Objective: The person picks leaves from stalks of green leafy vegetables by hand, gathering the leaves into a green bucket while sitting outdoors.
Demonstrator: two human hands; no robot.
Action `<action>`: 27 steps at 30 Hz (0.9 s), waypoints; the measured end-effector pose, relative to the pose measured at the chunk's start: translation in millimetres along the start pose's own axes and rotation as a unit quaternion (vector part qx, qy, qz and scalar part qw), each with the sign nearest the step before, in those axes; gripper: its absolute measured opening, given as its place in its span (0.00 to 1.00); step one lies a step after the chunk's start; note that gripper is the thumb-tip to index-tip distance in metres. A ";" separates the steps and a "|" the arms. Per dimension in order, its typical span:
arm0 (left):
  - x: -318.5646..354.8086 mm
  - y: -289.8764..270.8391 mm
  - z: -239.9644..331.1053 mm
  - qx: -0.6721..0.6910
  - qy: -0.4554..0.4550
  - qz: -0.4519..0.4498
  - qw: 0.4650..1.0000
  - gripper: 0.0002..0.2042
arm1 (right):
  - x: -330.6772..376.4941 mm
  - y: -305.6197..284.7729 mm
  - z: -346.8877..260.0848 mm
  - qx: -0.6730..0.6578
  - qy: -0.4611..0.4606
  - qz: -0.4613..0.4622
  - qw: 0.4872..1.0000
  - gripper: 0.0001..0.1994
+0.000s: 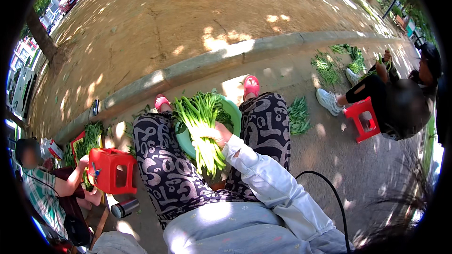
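Observation:
My right hand is closed around a thick bunch of long-stemmed leafy greens. It holds the bunch up between my knees, over a pale green basin. Dark leaves lie in the basin behind the bunch. The pale stem ends point down towards my lap, while the leafy part fans out at the far side. My left hand is out of sight; only a light sleeve shows at the lower left edge.
To the left, a seated person handles greens beside a red plastic stool; a metal flask lies near it. At the right, another person sits by a red stool, holding stems. Piles of greens lie before a concrete kerb.

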State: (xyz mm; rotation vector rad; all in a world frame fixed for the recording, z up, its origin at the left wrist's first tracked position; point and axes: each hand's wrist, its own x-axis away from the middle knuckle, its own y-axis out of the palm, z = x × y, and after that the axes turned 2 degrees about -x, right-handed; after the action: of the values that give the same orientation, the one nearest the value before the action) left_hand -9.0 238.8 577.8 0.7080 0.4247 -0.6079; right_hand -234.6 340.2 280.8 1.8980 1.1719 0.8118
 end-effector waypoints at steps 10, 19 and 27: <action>4.0 -72.3 25.3 -0.301 -0.105 0.115 0.941 0.17 | -7.2 -7.3 12.1 -0.032 0.001 0.017 0.999 0.14; -1.3 -89.4 21.3 -0.421 -0.143 0.140 0.885 0.17 | 1.7 3.2 5.7 0.042 -0.004 0.065 0.997 0.12; 13.5 -84.8 37.4 -0.547 -0.145 0.212 0.797 0.18 | 11.4 11.2 -0.3 0.030 0.012 0.090 0.995 0.11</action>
State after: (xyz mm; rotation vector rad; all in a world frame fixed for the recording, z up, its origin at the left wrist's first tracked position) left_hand -47.7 156.2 556.0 -0.4165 0.2482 0.0307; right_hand -225.6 347.4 291.9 2.0700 1.0615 0.9073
